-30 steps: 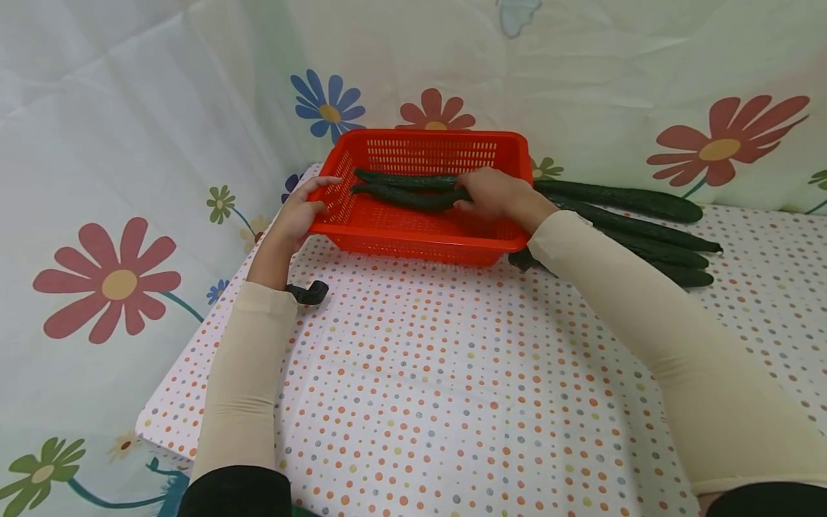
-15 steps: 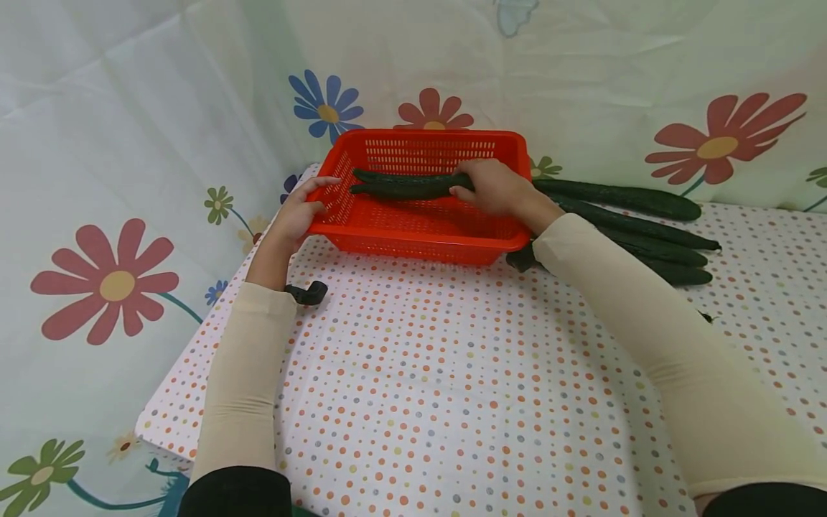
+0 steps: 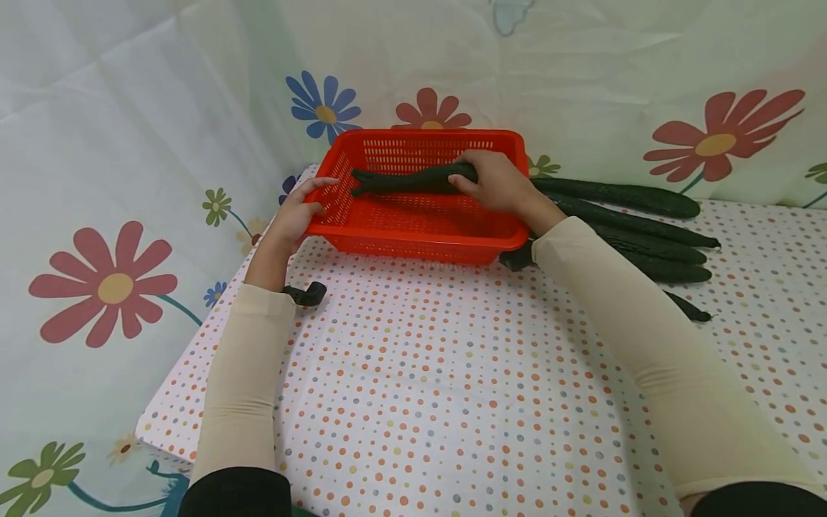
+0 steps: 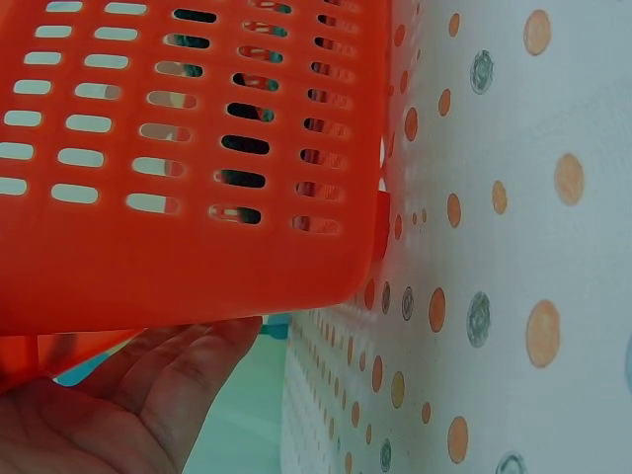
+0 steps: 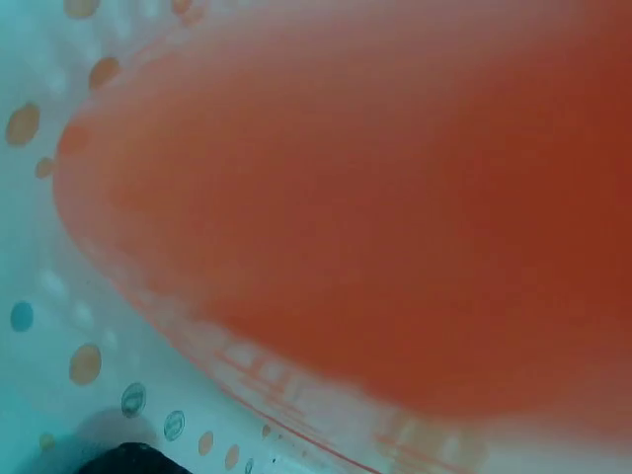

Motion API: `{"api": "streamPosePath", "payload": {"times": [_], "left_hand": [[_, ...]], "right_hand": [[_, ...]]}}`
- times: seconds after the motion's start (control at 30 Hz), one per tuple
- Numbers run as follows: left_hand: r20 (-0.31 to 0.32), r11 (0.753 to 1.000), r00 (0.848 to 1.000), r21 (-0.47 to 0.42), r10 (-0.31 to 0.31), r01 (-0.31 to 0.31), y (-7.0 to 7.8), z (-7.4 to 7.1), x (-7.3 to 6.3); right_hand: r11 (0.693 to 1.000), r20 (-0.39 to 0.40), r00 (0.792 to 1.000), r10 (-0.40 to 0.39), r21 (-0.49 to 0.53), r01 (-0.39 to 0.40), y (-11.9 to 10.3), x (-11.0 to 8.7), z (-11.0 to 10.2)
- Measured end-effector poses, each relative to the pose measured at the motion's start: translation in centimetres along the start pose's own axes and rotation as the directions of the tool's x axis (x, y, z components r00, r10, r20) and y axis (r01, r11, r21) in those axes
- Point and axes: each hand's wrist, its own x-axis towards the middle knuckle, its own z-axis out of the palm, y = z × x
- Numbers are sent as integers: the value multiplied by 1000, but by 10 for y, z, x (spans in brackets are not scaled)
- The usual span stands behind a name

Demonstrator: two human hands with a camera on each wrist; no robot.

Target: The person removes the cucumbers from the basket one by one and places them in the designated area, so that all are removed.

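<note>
My left hand (image 3: 293, 219) grips the left rim of a red plastic basket (image 3: 420, 240) with slotted walls. The left wrist view shows that palm (image 4: 128, 395) against the basket's rim. Inside the basket, my right hand (image 3: 494, 183) holds the right end of a long dark green cucumber (image 3: 413, 181). Its left end rests low, near that of a second cucumber (image 3: 363, 174), which is mostly hidden behind it. In the right wrist view, the blurred red basket wall (image 5: 346, 227) fills most of the frame and the hand is out of sight.
Several more cucumbers (image 3: 646, 226) lie side by side on the dotted tablecloth (image 3: 413, 388), right of the basket. Another cucumber's tip (image 3: 690, 307) shows beyond the right sleeve (image 3: 639, 345). A flowered cloth (image 3: 594, 86) hangs behind the table.
My right hand has raised the front cucumber's right end slightly and moved it back, so it now covers most of the rear cucumber. The left hand and basket stay in place.
</note>
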Motion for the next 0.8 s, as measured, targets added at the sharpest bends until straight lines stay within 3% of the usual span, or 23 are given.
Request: {"api": "streamPosePath", "payload": {"times": [0.33, 0.8], "left_hand": [[5, 1000, 1000, -5, 9, -8, 0, 3, -1], [1, 1000, 1000, 11, 8, -8, -1, 2, 3]], "right_hand": [[998, -78, 997, -27, 53, 31, 3, -4, -1], [993, -123, 991, -62, 97, 74, 3, -7, -2]]}}
